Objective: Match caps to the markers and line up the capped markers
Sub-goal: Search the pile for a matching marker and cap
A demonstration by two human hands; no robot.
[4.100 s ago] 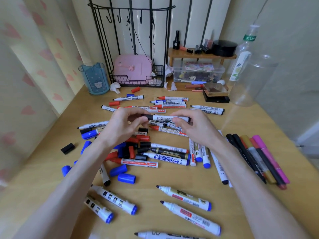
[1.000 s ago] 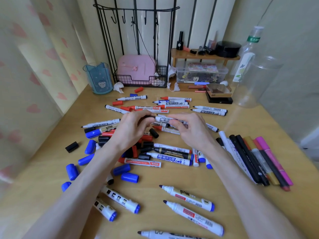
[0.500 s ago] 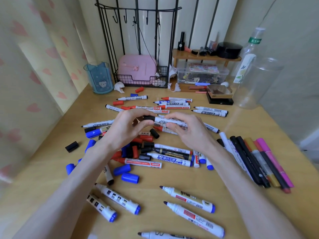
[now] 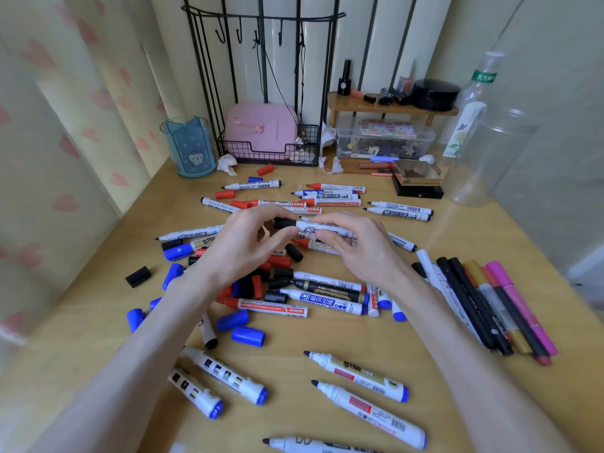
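Above the pile in the middle of the table I hold a white marker [image 4: 322, 228] level. My right hand [image 4: 356, 248] grips its barrel. My left hand [image 4: 243, 243] pinches the black cap [image 4: 285, 223] sitting on the marker's left end. Below lie several uncapped markers and loose blue [image 4: 247, 335], red [image 4: 225, 194] and black [image 4: 138, 276] caps. A row of capped markers [image 4: 483, 305], black, gold and pink, lies side by side at the right.
A blue pen cup [image 4: 191, 148], a wire rack with a pink box [image 4: 261, 129], a small wooden shelf [image 4: 392, 107] and clear plastic bottles [image 4: 490, 155] stand along the back. Large white markers [image 4: 369, 410] lie near the front edge.
Another capped marker has joined the row at the right. Both hands picked a new white marker from the pile, and the black cap now sits on its tip.
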